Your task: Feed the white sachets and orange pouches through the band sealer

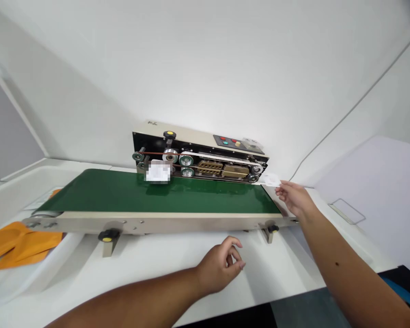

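White table (150,266), green belt (105,193), orange items (30,246) leftward; right fingers (288,185) on white piece (271,179), left fingers (232,241) loosely curled.

Pixel blocks mask the packet (159,173) at nine o'clock; at ten, writing (152,122) on the machine (187,131) is too small to read. Right fingers (287,184) cover an edge of the white piece (270,179) at three. Orange bags (37,248) at eight and a blue thing (403,291) at four run off-frame.

Bright diffuse light, soft shadows on table (150,250), stretched edges, local pixelation
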`<act>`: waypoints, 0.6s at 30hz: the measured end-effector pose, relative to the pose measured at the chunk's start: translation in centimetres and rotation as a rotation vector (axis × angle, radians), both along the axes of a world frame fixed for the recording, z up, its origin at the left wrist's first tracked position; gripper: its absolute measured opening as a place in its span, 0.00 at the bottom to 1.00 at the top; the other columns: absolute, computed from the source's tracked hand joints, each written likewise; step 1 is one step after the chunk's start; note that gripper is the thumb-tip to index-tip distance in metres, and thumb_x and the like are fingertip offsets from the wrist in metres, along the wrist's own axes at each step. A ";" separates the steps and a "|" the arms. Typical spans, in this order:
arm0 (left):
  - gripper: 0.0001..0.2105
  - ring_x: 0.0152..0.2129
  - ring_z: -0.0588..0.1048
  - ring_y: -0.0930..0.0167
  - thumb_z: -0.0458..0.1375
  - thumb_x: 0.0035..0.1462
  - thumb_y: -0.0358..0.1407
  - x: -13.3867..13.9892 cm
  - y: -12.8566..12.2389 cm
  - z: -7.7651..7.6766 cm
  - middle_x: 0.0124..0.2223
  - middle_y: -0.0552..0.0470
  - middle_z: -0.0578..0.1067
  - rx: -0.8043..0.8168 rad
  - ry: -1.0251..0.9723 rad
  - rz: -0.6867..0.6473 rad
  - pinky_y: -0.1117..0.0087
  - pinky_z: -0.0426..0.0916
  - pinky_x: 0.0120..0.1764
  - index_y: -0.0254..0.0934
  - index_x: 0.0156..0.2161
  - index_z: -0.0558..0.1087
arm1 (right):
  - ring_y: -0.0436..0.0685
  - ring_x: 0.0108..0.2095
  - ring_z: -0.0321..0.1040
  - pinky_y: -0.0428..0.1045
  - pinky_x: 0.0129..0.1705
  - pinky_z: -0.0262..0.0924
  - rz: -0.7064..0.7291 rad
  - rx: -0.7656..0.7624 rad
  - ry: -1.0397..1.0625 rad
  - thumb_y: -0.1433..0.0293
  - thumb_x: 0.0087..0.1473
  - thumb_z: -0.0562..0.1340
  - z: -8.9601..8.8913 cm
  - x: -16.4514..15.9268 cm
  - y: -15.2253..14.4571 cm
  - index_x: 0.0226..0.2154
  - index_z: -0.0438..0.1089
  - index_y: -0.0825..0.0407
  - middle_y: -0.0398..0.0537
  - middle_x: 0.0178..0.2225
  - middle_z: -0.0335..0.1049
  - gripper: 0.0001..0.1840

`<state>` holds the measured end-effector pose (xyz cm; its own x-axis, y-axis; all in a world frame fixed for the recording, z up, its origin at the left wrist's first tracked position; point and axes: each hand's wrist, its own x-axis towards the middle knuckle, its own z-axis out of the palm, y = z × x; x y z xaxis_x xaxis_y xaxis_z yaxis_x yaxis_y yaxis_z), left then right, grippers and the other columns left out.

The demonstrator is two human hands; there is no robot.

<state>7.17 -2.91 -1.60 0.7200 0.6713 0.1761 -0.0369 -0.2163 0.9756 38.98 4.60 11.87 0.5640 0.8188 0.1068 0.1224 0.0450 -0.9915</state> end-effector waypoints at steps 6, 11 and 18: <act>0.14 0.25 0.69 0.73 0.59 0.59 0.34 0.2 0.1 -0.2 0.35 0.53 0.77 0.013 0.010 0.003 0.73 0.62 0.29 0.40 0.49 0.64 | 0.47 0.20 0.65 0.39 0.17 0.58 0.145 -0.084 0.113 0.74 0.46 0.68 -0.8 -2.9 1.6 0.36 0.75 0.56 0.45 0.22 0.71 0.11; 0.12 0.26 0.69 0.72 0.59 0.59 0.34 0.1 0.3 -0.4 0.35 0.53 0.77 0.009 0.021 0.009 0.73 0.62 0.30 0.39 0.47 0.66 | 0.47 0.23 0.66 0.40 0.19 0.55 0.131 -0.093 0.070 0.70 0.51 0.68 -0.5 -4.3 1.2 0.46 0.75 0.58 0.48 0.28 0.73 0.18; 0.11 0.26 0.68 0.73 0.59 0.59 0.34 0.0 0.2 -0.1 0.35 0.53 0.77 0.020 0.031 0.000 0.74 0.62 0.30 0.38 0.46 0.68 | 0.55 0.38 0.71 0.46 0.29 0.65 -0.452 0.165 -0.377 0.58 0.53 0.66 -2.5 1.1 -5.9 0.52 0.73 0.46 0.47 0.45 0.74 0.24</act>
<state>7.17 -2.69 -1.74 0.7255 0.6675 0.1676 -0.0072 -0.2362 0.9717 40.11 -1.25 9.36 0.7502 0.4634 0.4717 0.5064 0.0560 -0.8605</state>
